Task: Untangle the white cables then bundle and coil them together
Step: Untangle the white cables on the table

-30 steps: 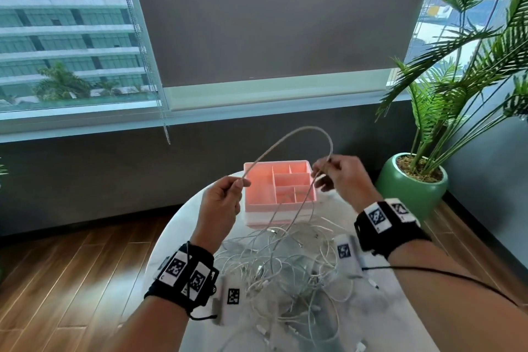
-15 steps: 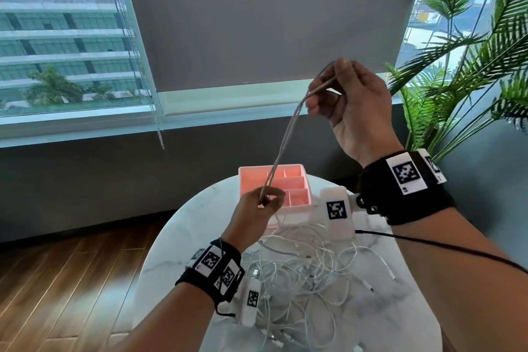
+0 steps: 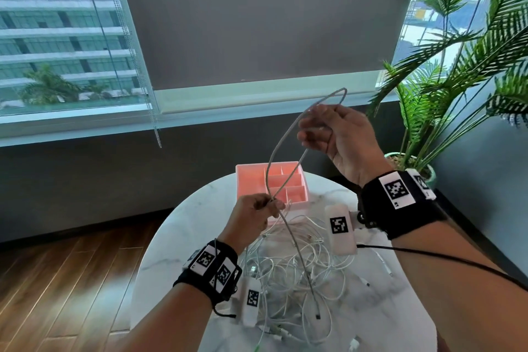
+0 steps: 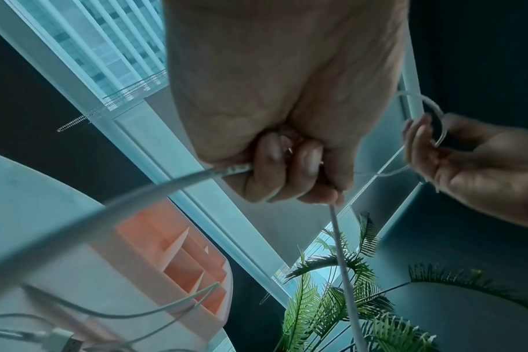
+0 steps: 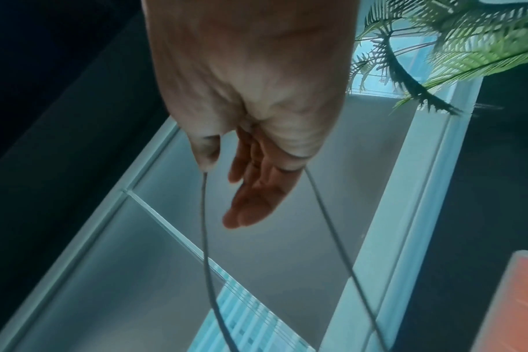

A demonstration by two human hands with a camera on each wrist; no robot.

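One grey-white cable (image 3: 273, 151) is lifted into a tall loop above the round marble table (image 3: 177, 251). My left hand (image 3: 257, 216) pinches it where the two strands cross, just in front of the pink organiser; in the left wrist view the curled fingers (image 4: 281, 166) clamp the cable (image 4: 344, 262). My right hand (image 3: 323, 134) is raised inside the loop with its fingers (image 5: 256, 190) stretched out, one strand (image 5: 207, 250) at the thumb tip and one round the hand's edge. The cable's free end with its plug (image 3: 317, 316) hangs over the tangle of white cables (image 3: 288, 268).
A pink compartment organiser (image 3: 243, 173) stands at the table's far edge. A potted palm in a green pot (image 3: 397, 158) stands on the floor to the right. Wooden floor lies to the left, with a window sill and dark wall behind.
My right hand has come down from its high point and its fingers have straightened, so the loop has widened. My left hand still pinches the cable near the organiser.
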